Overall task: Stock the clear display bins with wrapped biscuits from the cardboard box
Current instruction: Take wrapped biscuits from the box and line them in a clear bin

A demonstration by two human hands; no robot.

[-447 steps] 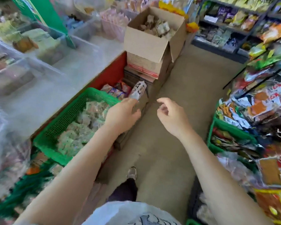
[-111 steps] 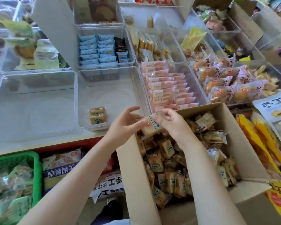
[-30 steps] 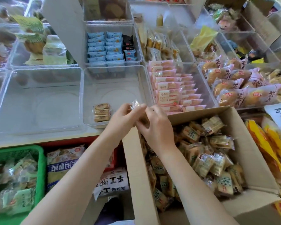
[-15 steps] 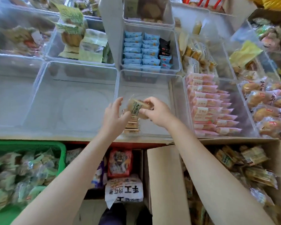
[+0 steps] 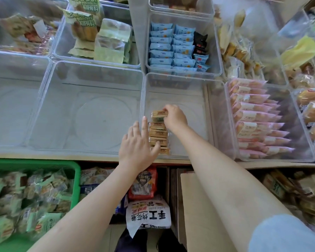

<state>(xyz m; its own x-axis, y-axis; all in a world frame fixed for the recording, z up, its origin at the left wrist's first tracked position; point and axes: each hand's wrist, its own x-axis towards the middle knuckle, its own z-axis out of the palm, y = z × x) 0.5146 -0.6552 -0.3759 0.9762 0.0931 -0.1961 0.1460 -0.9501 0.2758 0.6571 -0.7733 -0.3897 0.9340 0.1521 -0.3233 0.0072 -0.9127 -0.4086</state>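
Right hand (image 5: 174,116) pinches a wrapped biscuit (image 5: 159,113) by its right end, long axis lying left to right, poised at the far end of the row (image 5: 158,136) in the clear bin (image 5: 216,124); left hand (image 5: 137,144) is spread flat, fingers straight, thumb touching the row's near left side, steadying it by the look of things; the right hand is plainly the nearer to the drop spot; the cardboard box (image 5: 198,206) sits low right, below the worktop (image 5: 98,158), more biscuits inside.
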